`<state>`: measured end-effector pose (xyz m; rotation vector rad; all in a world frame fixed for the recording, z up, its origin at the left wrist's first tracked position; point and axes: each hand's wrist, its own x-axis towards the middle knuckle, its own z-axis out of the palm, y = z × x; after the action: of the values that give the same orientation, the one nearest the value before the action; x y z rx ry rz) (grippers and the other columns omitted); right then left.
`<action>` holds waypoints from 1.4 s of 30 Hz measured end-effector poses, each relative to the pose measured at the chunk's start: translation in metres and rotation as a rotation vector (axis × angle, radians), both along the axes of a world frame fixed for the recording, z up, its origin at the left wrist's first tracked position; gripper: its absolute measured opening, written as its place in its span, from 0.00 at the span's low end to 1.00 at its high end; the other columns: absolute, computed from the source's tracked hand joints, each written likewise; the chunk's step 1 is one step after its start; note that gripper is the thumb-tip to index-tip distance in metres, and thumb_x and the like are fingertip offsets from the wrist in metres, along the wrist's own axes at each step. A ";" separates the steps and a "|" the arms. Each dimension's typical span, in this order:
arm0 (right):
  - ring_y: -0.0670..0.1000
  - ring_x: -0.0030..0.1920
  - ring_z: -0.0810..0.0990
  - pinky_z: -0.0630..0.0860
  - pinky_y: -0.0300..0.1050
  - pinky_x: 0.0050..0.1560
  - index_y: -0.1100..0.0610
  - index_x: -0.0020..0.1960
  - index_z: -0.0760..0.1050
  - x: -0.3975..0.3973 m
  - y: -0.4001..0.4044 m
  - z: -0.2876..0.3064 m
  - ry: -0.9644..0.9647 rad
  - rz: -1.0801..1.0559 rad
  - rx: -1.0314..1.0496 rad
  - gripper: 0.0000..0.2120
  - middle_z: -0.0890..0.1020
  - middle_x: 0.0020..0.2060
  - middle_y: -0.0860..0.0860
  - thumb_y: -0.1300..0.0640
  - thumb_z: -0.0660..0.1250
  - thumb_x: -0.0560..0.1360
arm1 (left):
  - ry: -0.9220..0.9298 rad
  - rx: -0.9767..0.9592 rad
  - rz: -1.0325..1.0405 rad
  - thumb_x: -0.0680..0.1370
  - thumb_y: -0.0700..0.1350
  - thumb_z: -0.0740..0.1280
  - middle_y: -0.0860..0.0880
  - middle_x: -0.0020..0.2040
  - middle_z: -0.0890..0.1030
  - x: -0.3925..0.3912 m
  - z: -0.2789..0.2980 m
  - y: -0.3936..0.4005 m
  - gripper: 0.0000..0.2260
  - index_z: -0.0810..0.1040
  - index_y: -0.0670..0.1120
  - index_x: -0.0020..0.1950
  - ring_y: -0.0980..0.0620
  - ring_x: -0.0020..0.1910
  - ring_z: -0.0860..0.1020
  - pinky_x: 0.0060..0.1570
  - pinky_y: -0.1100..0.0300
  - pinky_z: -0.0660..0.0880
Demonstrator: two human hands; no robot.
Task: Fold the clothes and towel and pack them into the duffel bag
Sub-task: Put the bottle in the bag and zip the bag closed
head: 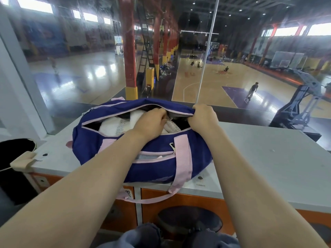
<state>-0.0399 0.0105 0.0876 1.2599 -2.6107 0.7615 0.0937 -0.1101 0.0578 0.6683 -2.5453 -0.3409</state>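
Observation:
A navy duffel bag with pink straps and pink zip trim lies on a grey countertop. Its top zip is open along most of its length. White and light grey folded cloth shows inside, with something dark beside it. My left hand reaches into the opening near its right end, fingers curled at the zip; what they pinch is hidden. My right hand grips the bag's right end, bunching the fabric by the zip.
The countertop sits on orange lockers against a glass wall overlooking basketball courts. A black bin stands at the left. A dark round stool is below the counter near my knees. One pink strap hangs over the counter's front edge.

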 end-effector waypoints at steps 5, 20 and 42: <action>0.53 0.34 0.71 0.63 0.42 0.30 0.55 0.34 0.67 0.006 -0.003 0.006 -0.077 0.070 -0.052 0.10 0.73 0.33 0.51 0.63 0.61 0.73 | -0.081 -0.041 0.002 0.81 0.45 0.60 0.42 0.56 0.80 -0.013 0.002 0.005 0.09 0.76 0.44 0.58 0.41 0.54 0.78 0.46 0.55 0.69; 0.53 0.34 0.64 0.62 0.45 0.32 0.57 0.29 0.63 0.006 -0.004 0.002 -0.560 -0.018 -0.358 0.10 0.68 0.29 0.51 0.66 0.61 0.66 | -0.134 0.055 -0.037 0.82 0.44 0.58 0.40 0.55 0.79 -0.026 -0.003 0.009 0.09 0.70 0.43 0.60 0.41 0.50 0.77 0.43 0.54 0.66; 0.55 0.39 0.74 0.68 0.45 0.39 0.53 0.50 0.81 0.024 -0.005 0.008 0.161 -0.042 0.076 0.08 0.77 0.39 0.51 0.51 0.67 0.76 | 0.145 -0.054 0.333 0.78 0.45 0.60 0.45 0.49 0.82 0.049 0.013 -0.012 0.07 0.78 0.47 0.48 0.41 0.49 0.78 0.41 0.56 0.67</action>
<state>-0.0156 0.0056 0.0957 1.2268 -2.5488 0.5347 0.1424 -0.1221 0.0706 0.9900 -2.2492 -0.1968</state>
